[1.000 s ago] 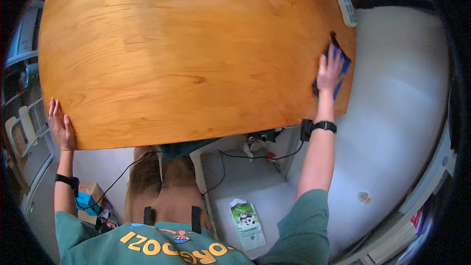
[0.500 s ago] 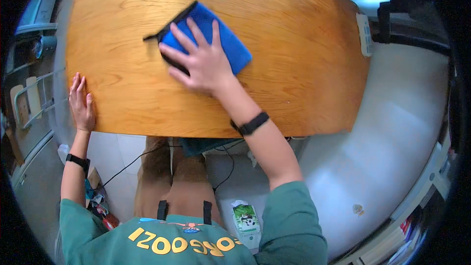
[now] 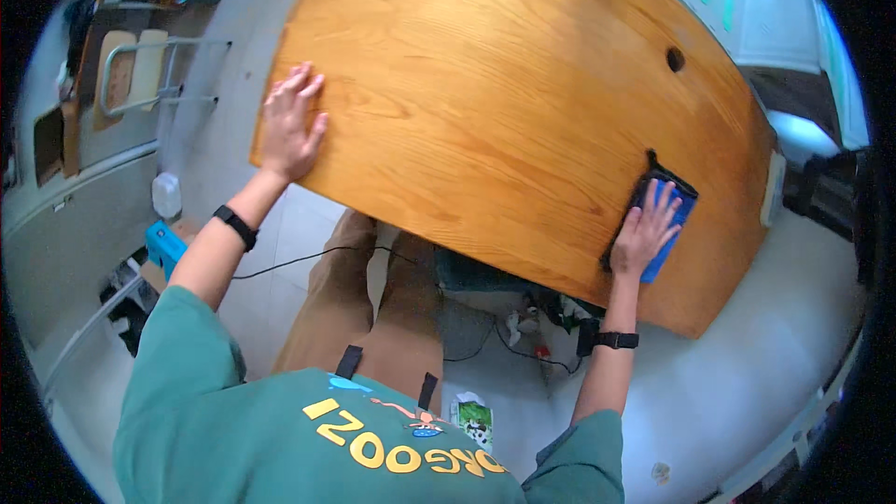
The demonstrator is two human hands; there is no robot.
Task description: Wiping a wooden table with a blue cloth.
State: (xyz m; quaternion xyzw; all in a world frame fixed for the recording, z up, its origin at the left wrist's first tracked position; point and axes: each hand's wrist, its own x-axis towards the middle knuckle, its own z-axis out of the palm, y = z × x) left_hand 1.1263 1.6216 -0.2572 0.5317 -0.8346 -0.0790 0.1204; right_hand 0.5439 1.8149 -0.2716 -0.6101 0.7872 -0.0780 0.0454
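Observation:
A wooden tabletop with a light brown grain fills the upper middle. My left hand lies on it by the near left corner, fingers stretched out and holding nothing. Over at the right, my right hand rests flat with spread fingers on a blue cloth that has a black edge and a small black loop. The palm and fingers cover much of the cloth, which lies on the wood near the table's right end. Each of my wrists carries a black band.
A round hole goes through the tabletop at the far right. Below the table are dark cables and a green-and-white packet on the floor. To the left stand a metal rack and a blue box.
My right hand has moved the cloth from the table's middle toward its right end, and the cloth has turned. The view has swung right; my left hand stays near the table's left corner.

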